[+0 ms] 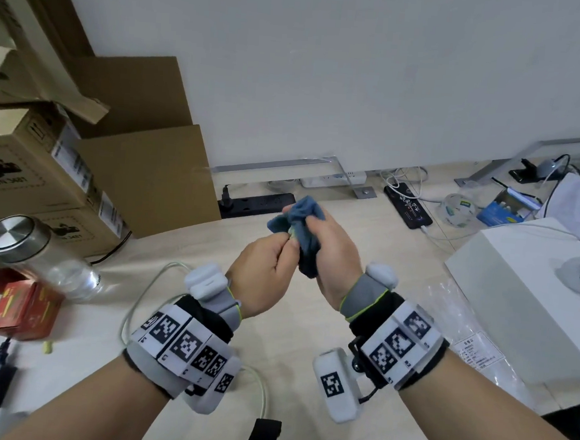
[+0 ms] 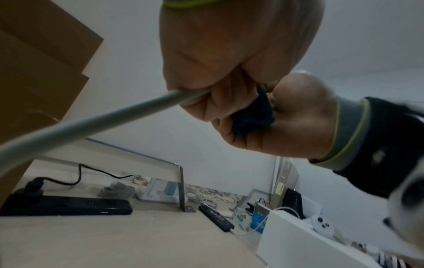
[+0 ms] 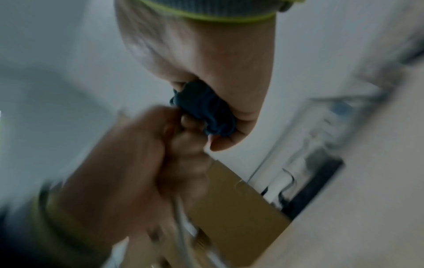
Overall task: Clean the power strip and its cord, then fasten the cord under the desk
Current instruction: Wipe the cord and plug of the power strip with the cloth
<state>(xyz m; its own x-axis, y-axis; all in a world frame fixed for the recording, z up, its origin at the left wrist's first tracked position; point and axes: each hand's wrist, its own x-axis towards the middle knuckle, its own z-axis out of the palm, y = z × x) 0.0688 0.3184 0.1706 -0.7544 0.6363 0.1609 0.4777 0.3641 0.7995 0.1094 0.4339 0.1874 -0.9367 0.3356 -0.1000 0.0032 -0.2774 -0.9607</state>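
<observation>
Both hands are raised above the desk (image 1: 367, 225) in the head view. My left hand (image 1: 279, 250) grips a pale grey cord (image 2: 91, 123), which leaves the fist toward the lower left and loops on the desk as the cord (image 1: 147, 278). My right hand (image 1: 319, 228) holds a bunched blue cloth (image 1: 302, 214) pressed against the left fist; the cord inside the cloth is hidden. The right wrist view is blurred but shows the cloth (image 3: 206, 110) in the fist. A black power strip (image 1: 259, 202) and a white power strip (image 1: 332, 180) lie by the wall.
Cardboard boxes (image 1: 27, 174) stack at the left, with a metal-lidded glass jar (image 1: 39, 253) and a red box (image 1: 24, 311) in front. A white box (image 1: 517, 287) stands at the right. A phone (image 1: 408, 204), cables and small items lie at the back right.
</observation>
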